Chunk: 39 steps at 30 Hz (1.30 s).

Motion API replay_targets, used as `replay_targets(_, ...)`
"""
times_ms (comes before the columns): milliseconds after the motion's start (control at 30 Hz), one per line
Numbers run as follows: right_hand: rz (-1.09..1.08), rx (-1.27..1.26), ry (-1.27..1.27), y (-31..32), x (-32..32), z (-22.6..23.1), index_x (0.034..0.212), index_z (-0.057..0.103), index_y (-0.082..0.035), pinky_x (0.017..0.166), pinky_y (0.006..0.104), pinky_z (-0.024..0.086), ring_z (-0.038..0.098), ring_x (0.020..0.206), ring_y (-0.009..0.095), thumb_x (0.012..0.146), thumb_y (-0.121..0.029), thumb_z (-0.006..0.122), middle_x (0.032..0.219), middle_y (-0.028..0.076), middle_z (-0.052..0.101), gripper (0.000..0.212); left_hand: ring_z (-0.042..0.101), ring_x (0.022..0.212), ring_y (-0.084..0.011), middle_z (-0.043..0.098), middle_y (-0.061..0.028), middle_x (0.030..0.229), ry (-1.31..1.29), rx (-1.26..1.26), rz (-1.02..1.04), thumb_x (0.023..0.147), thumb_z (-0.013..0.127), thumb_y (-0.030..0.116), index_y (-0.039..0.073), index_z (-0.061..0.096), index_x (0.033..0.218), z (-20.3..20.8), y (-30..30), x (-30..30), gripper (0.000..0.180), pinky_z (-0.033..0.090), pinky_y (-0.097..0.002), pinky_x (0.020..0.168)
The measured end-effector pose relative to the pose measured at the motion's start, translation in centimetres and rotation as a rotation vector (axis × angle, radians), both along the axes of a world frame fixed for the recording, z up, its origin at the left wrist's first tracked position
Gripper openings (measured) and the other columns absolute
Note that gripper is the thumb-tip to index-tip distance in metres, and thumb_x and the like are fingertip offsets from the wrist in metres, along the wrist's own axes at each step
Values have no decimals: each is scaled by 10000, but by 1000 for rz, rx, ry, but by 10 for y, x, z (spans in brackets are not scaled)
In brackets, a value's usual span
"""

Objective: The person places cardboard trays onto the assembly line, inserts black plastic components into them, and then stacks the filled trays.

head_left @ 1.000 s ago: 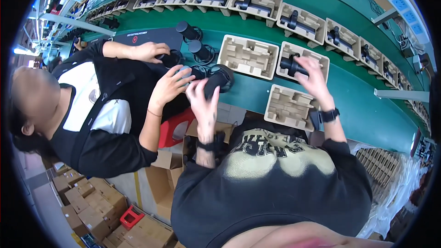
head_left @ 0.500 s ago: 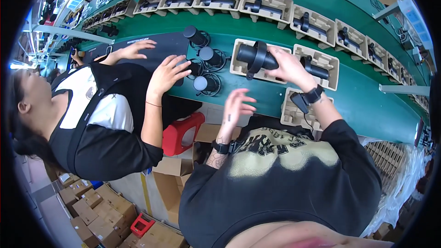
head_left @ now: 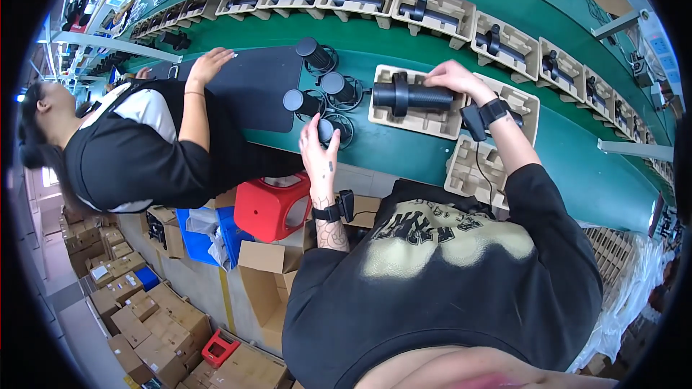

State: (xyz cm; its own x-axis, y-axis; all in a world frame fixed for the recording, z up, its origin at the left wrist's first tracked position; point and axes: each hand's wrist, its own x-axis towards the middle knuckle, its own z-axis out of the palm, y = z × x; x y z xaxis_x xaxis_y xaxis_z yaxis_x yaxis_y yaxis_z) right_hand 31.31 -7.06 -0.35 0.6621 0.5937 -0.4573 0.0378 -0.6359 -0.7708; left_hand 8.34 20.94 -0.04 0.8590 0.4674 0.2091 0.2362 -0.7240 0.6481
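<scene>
Black cylindrical microphones with round shock mounts stand in a cluster on the green bench. My left hand [head_left: 317,153] is at the nearest microphone [head_left: 336,131], thumb and fingers apart around its near left side; whether they touch it is unclear. A larger black cylinder [head_left: 425,98] with a ring-shaped band lies lengthwise in a beige moulded tray [head_left: 376,115]. The fingers of my right hand [head_left: 459,81] are curled over its right end. Right of it, a second beige tray [head_left: 530,112] holds another black cylinder, partly behind my right wrist.
An unfilled beige tray [head_left: 468,173] lies near the bench edge. Filled trays [head_left: 432,14] line the raised green shelf behind. A co-worker [head_left: 137,137] is at the left beside a dark mat [head_left: 263,86]. A red stool [head_left: 270,209] and an open carton [head_left: 263,256] stand below the bench.
My left hand has moved left to the nearest microphone. The large cylinder now lies level in its tray, my right hand shifted to its right end. The co-worker has leaned away left.
</scene>
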Motion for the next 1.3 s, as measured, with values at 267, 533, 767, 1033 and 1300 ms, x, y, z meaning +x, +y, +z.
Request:
replay_targets(267, 79, 17, -658, 30, -65, 1, 1104, 639, -52, 940, 377, 426, 543, 1042, 320, 816, -264, 630, 1076, 137, 587, 358, 540, 1062, -356, 506, -188, 1199, 29, -94, 96, 811, 680, 203, 68, 447, 1297, -2, -9, -3, 556, 443, -401, 917)
replay_targets(533, -79, 517, -199, 6, -110, 52, 1199, 571, -87, 1029, 436, 347, 430, 1243, 255, 718, -240, 758, 1263, 119, 500, 539, 541, 1095, -260, 517, -120, 1233, -582, -1018, 355, 892, 599, 278, 68, 437, 1278, 43, -39, -20, 468, 446, -424, 929)
replay_targets(767, -150, 622, -119, -64, -176, 48, 1299, 424, -57, 946, 376, 432, 521, 1162, 264, 607, -233, 846, 1262, 157, 531, 829, 586, 1025, -271, 594, -124, 1135, 317, -1335, -488, 934, 492, 361, 56, 524, 1201, 53, -141, 7, 406, 471, -398, 885)
replay_targets(1033, -200, -19, -296, -174, -208, 67, 1143, 547, -24, 838, 360, 470, 595, 911, 345, 612, -205, 765, 1003, 170, 593, 602, 517, 1123, -367, 568, -199, 1170, -122, -264, -536, 904, 530, 274, -9, 542, 1191, -27, -118, 93, 403, 400, -400, 976)
replay_targets(1300, 14, -253, -129, -172, -183, 7, 1206, 527, -30, 944, 398, 421, 512, 1119, 331, 714, -272, 666, 1103, 158, 591, 565, 407, 1255, -377, 509, -261, 1253, -4, 325, -548, 896, 547, 238, -36, 523, 1222, -58, -118, 124, 426, 295, -412, 1073)
